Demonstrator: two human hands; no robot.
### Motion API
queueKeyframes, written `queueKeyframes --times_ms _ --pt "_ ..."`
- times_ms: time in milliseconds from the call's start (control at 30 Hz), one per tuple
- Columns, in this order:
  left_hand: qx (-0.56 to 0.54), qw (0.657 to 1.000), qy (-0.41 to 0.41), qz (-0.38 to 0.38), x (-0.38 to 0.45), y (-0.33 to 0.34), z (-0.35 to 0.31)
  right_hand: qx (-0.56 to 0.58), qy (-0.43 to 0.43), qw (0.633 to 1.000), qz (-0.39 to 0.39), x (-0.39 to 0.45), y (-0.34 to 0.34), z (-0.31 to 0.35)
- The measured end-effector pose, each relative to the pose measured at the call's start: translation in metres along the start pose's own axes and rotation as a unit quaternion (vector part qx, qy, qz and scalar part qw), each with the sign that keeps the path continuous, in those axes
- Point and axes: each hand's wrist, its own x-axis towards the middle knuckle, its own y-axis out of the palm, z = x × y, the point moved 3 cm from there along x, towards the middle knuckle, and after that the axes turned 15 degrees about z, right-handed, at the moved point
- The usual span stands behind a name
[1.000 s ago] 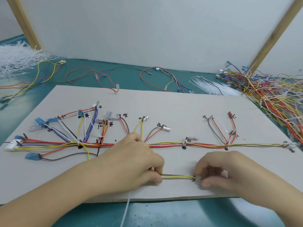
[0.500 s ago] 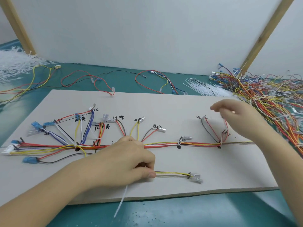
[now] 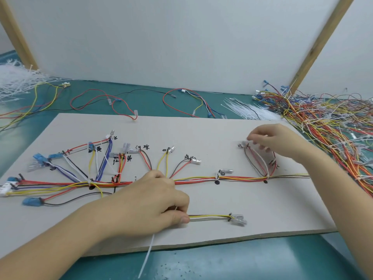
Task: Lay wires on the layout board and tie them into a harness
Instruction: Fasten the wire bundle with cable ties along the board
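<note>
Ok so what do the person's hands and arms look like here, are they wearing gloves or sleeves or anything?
Both are bare. The left hand and the right hand carry no gloves, and no rings, watch or wristband show. Both forearms are uncovered as far as the picture's edge, with no sleeve in view. The right hand's fingers are slightly blurred, so fine detail there cannot be told.

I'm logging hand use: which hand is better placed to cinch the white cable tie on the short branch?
Probably the left hand: it pinches the branch wires where the cable tie hangs. The right hand is away at the far loop.
</note>
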Motion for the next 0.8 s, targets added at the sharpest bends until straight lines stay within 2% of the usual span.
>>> queueKeyframes --times_ms 100,200,400,533,667,700,800 --pt "0.058 0.998 0.013 0.022 0.002 0.004 -0.002 0.024 0.067 0.997 -0.012 -0.023 -0.021 -0.021" --pt "0.060 0.998 0.009 0.020 0.003 0.004 0.000 0.041 0.109 0.993 0.029 -0.035 -0.018 -0.028" --pt "0.061 0.998 0.014 0.000 0.002 0.006 0.002 0.128 0.088 0.988 0.002 -0.034 -0.010 -0.024" --pt "0.067 0.998 0.012 -0.020 0.003 0.007 0.002 0.158 0.088 0.983 0.035 -0.035 -0.017 -0.027" --pt "0.074 0.997 0.009 -0.023 0.003 0.007 0.002 0.199 0.098 0.972 -0.072 -0.020 -0.025 -0.039" --pt "0.072 0.997 0.009 -0.023 0.003 0.007 0.001 0.202 0.097 0.972 -0.077 -0.017 -0.023 -0.038" --pt "0.072 0.997 0.007 -0.025 0.003 0.007 0.000 0.200 0.077 0.976 -0.027 -0.010 -0.015 -0.035"
